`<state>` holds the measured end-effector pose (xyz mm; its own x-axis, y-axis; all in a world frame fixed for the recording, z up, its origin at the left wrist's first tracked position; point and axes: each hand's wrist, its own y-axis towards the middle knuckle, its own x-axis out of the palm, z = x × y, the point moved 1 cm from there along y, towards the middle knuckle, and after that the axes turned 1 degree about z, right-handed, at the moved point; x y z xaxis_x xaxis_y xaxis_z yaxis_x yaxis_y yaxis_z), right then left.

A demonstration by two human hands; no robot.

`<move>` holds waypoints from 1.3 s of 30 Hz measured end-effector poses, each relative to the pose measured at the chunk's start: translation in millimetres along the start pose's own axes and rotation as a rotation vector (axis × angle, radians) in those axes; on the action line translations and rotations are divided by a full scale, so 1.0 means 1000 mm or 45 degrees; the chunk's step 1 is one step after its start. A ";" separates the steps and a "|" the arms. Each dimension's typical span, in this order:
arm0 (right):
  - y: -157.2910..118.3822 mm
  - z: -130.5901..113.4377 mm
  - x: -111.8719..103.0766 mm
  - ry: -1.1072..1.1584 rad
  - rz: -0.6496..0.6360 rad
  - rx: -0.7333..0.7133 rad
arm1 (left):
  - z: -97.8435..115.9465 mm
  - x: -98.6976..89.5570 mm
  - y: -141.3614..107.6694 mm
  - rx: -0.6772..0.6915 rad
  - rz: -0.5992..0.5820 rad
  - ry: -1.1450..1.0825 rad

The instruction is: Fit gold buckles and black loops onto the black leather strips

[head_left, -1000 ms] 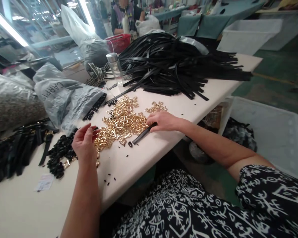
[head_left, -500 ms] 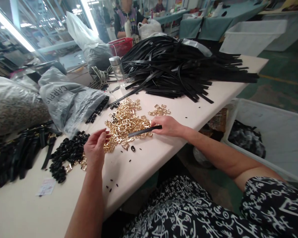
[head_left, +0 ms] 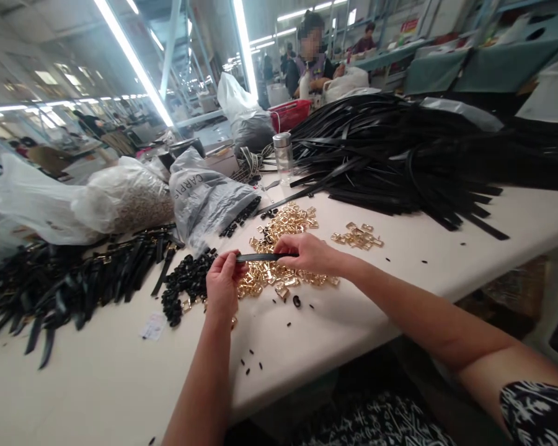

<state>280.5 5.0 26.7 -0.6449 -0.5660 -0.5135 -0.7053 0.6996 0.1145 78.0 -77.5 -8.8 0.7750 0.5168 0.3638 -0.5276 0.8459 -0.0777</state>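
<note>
A short black strap (head_left: 260, 257) is stretched level between my two hands, above a heap of gold-coloured metal buckles (head_left: 291, 223). My left hand (head_left: 223, 282) pinches its left end between thumb and fingers. Toward the other end, my right hand (head_left: 307, 255) is closed on the strap, its fingers partly hiding it. Just left of my left hand lies a pile of small black pieces (head_left: 186, 285), possibly loops. A smaller group of gold buckles (head_left: 358, 236) is to the right of my right hand.
A big bundle of black straps (head_left: 381, 155) covers the table's back right. Finished-looking straps with buckles (head_left: 106, 272) lie left. Behind are a grey plastic bag (head_left: 204, 198), a glass bottle (head_left: 283, 158) and a red basket (head_left: 291, 114). A person (head_left: 311, 62) sits beyond.
My right hand has brought the strap leftward, and my left hand now holds its left end. The head view has swung left and up.
</note>
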 end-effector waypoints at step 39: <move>-0.006 0.003 0.003 0.174 -0.340 0.151 | -0.013 0.016 -0.018 0.068 -0.244 0.094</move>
<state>283.9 0.5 21.6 -0.4811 -0.7842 -0.3920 -0.8208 0.5599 -0.1127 104.3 -83.3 -13.3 0.8853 0.3570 0.2979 -0.3843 0.9225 0.0366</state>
